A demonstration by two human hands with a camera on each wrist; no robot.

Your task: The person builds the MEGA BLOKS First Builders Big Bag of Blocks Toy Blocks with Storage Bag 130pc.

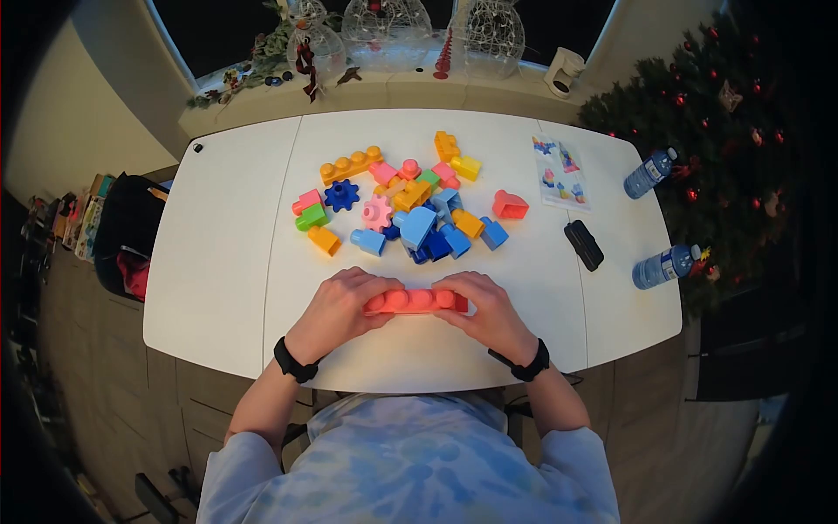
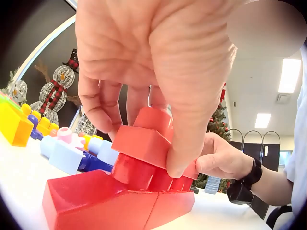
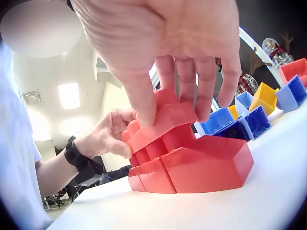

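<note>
A: What are the hands holding?

B: The left hand (image 1: 345, 301) grips one end of a long red stud-topped block (image 1: 415, 301), thumb on the near side, fingers on the far side. The right hand (image 1: 489, 307) pinches the other end in the same way.

A: And right under the grip?

B: Sloped red blocks (image 2: 103, 208) rest on the white table (image 1: 205, 262). Some of their studs show in the gap beneath the held piece.

A: What lies beyond the grip?

B: Just past it, a light blue rounded-top block (image 1: 416, 225) in a mixed pile. Farther off, a pink gear (image 1: 377, 212), a dark blue gear (image 1: 341, 195) and an orange four-stud block (image 1: 351, 164).

A: Off to the right of it?

B: A black case (image 1: 583, 244), a picture sheet (image 1: 562, 173) and two water bottles (image 1: 665, 266), well apart from the hands.
</note>
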